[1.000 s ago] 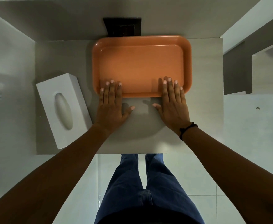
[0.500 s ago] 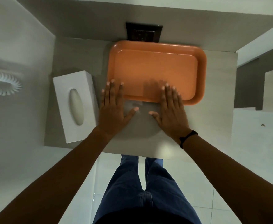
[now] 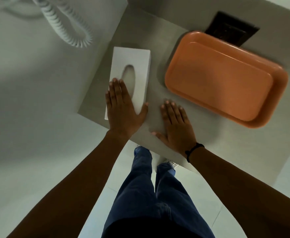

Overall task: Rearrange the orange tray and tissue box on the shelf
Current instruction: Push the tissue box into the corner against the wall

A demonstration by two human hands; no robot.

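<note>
The orange tray (image 3: 223, 78) lies empty on the right part of the grey shelf (image 3: 158, 57), against the back wall. A white tissue box (image 3: 135, 62) with an oval slot lies on the shelf's left part. My left hand (image 3: 122, 109) rests flat on the near end of the tissue box, fingers on its top and thumb along its right side. My right hand (image 3: 175, 124) lies flat and spread on the bare shelf between box and tray, touching neither.
A black wall socket plate (image 3: 231, 31) sits behind the tray. A white coiled cord (image 3: 68, 30) hangs on the wall at the upper left. The shelf's front edge runs under my wrists; my legs in blue trousers (image 3: 151, 194) and the tiled floor are below.
Both hands left the tray's near rim. My left hand moved left onto the tissue box, my right hand onto the bare shelf. The view swung left and tilted.
</note>
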